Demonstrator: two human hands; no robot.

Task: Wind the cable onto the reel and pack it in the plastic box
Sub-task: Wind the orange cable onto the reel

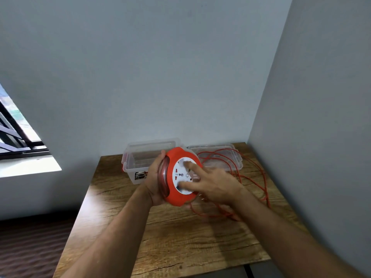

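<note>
Left hand (154, 181) wrapped around orange reel (180, 177), right hand (212, 185) spread, fingertips on its white face.

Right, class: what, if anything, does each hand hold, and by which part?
The left hand grips the orange reel by its back and rim. The right hand holds nothing; its fingers press the white socket face.

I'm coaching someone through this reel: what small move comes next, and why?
Probably turn the white hub with the right hand while the left hand steadies the reel, since much orange cable lies loose on the table.
</note>
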